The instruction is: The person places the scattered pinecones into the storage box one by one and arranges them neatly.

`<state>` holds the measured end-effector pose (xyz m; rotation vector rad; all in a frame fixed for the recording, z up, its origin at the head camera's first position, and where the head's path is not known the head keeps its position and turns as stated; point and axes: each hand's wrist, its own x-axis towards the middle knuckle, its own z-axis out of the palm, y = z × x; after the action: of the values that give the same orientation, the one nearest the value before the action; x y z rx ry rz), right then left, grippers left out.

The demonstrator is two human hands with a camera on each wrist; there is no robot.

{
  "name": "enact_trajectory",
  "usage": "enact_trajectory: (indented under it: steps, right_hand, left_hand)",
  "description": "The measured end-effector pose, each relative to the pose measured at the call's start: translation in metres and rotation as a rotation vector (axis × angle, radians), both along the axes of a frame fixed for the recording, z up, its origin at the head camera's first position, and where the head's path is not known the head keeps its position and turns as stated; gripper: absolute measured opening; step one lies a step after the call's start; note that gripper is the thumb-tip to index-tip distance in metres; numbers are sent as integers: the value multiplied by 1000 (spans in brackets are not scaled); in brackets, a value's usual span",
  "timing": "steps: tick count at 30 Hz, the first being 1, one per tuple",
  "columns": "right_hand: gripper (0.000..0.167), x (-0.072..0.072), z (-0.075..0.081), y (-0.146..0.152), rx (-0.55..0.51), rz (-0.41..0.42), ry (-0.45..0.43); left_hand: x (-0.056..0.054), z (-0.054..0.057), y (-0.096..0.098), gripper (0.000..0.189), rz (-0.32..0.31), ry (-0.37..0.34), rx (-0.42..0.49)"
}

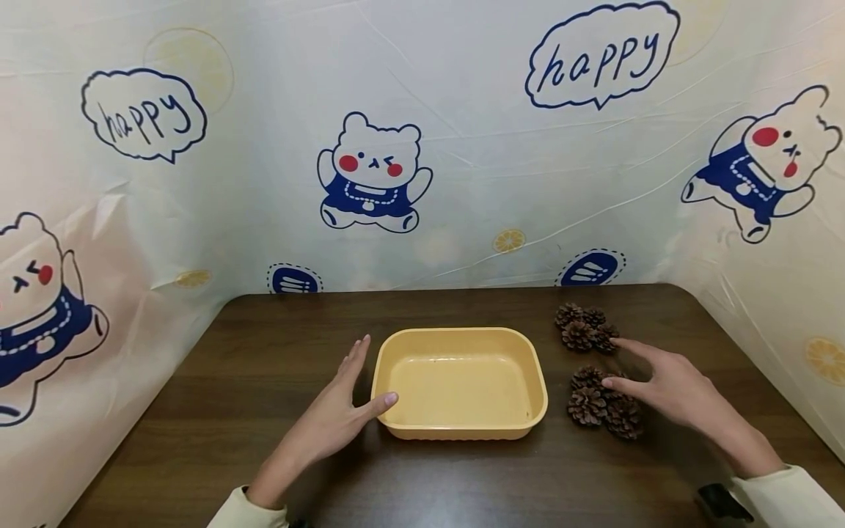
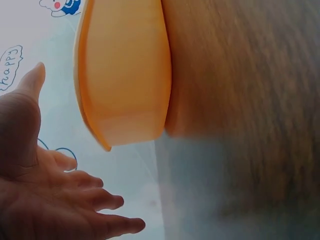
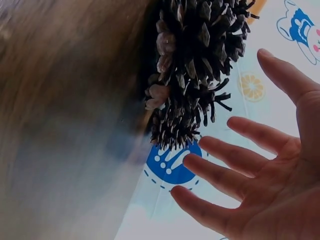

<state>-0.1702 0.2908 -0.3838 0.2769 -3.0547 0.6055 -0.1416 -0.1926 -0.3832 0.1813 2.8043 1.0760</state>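
Observation:
A yellow plastic basin (image 1: 462, 433) with nothing in it stands at the middle of the brown table. My left hand (image 1: 337, 414) is spread at its left side, thumb over the rim; the left wrist view shows the palm (image 2: 45, 195) apart from the basin's wall (image 2: 125, 75). To the basin's right lie two clusters of brown pinecones, a far one (image 1: 578, 336) and a near one (image 1: 587, 407). My right hand (image 1: 680, 385) hovers beside them with its fingers apart and holds nothing. In the right wrist view its fingers (image 3: 240, 155) point toward the pinecones (image 3: 195, 50).
A pale printed sheet (image 1: 462, 88) with bears and the word "happy" hangs behind the table and along both sides. The brown tabletop (image 1: 422, 484) extends around the basin, its far corners rounded. A dark band (image 1: 722, 502) shows at the right sleeve.

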Motion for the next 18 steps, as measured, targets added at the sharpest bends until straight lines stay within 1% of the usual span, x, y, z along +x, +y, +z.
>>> enact_trajectory:
  steps: [3,6,11,18]
  right_hand:
    - [78,-2,0,5,-28,22,-19]
    - [75,-3,0,9,-63,47,-46]
    - [70,-6,0,15,-117,85,-87]
    - [61,-9,-2,22,-168,143,-121]
  left_hand:
    - [0,-2,1,104,15,-2,44]
    - [0,-5,2,106,33,-21,83]
    - [0,-9,6,109,36,-61,141]
    - [-1,-13,11,112,37,-82,200]
